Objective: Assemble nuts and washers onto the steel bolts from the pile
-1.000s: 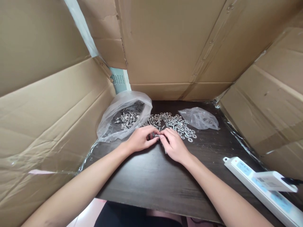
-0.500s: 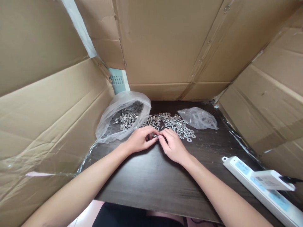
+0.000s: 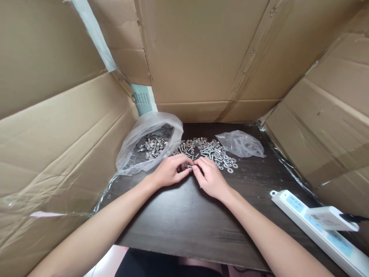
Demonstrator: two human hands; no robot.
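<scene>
My left hand (image 3: 174, 170) is closed in a pinch around a small metal bolt (image 3: 188, 166), low over the dark table. The fingertips of my right hand (image 3: 209, 176) press on the other end of the same bolt, so the two hands meet. Fingers cover most of it, and I cannot tell which small parts sit on its shank. Just beyond my fingers lies a loose spread of bolts, nuts and flat washers (image 3: 213, 151). Left of it, a clear plastic bag (image 3: 129, 148) lies with its mouth wide, holding many bolts with washers (image 3: 155, 147).
A crumpled clear bag (image 3: 240, 143) lies behind the hardware at the right. Along the right side runs a white power strip (image 3: 314, 238) with a plugged-in adapter (image 3: 331, 218). Cardboard walls (image 3: 201, 50) enclose the dark tabletop (image 3: 184, 219) at the back and both sides.
Both hands stay pinched on the bolt in nearly the same place. The whole view has shifted very slightly; the loose hardware and bags look unmoved.
</scene>
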